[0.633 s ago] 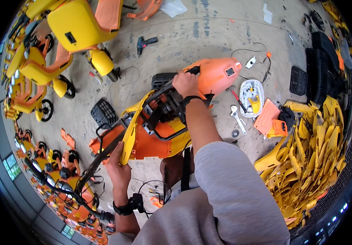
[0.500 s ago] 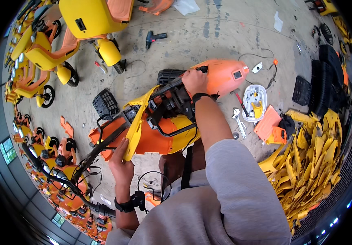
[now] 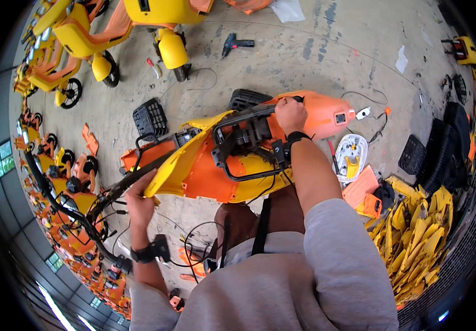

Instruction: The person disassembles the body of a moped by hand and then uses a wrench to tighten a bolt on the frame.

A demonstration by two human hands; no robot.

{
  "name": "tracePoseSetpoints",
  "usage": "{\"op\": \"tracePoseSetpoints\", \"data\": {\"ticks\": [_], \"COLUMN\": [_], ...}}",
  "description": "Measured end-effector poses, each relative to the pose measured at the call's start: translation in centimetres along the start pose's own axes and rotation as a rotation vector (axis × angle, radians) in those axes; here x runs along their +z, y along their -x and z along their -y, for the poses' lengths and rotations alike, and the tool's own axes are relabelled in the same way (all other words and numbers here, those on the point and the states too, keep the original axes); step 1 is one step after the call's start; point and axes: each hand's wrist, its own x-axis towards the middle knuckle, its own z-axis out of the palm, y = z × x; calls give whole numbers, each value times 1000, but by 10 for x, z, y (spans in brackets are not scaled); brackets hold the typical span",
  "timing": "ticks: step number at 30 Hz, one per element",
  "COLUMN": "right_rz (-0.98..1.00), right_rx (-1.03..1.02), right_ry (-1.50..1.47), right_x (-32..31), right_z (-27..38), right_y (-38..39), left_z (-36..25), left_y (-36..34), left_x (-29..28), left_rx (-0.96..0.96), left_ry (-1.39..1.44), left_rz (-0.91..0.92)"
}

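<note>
Right hand (image 3: 291, 115): closed in a fist about the upper black bar of the scooter frame (image 3: 249, 177), beside the orange shell (image 3: 329, 113). Left hand (image 3: 140, 196): partly curled at the pointed end of the yellow panel (image 3: 180, 165), against the dark steering tube; cannot tell whether the fingers grip either part.

Pose: right forearm reaches up and slightly left, back of hand uppermost; left forearm rises nearly straight from the lower edge. Black band on each wrist, the left one carrying a small box.

Frame lies across the centre, in front of the person's legs, an orange panel (image 3: 210, 171) along its middle; handlebar (image 3: 39, 179) at far left.

Surface: concrete floor (image 3: 293, 71). Drill (image 3: 237, 44) above the frame; white tray (image 3: 366, 151) right of it, red-handled tool (image 3: 333, 156) just beside the tray. Pile of yellow panels (image 3: 414, 243) at lower right.

Room: scooters (image 3: 92, 36) along the left, windowed wall (image 3: 5, 157) behind.
</note>
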Motion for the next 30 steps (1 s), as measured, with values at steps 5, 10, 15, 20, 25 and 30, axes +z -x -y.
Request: {"op": "tracePoseSetpoints", "data": {"ticks": [5,10,15,20,25,30], "right_rz": [-18,-81,-136,-170,-136,-129], "right_rx": [11,-46,-84,-164,-166,-117], "right_ry": [-18,9,59,84,107,83], "right_x": [2,11,15,19,16,12], "right_z": [0,-1,-4,-5,1,2], "right_y": [4,1,-6,-6,-2,5], "left_z": [-34,-18,34,59,65,66], "left_y": [56,96,179,174,165,154], "left_x": [35,47,44,50,54,61], "left_rx": [-8,-16,-95,61,84,101], "left_ry": [-48,-28,-132,-258,-298,-269], "left_rz": [-140,-258,-347,-309,-279,-293]}}
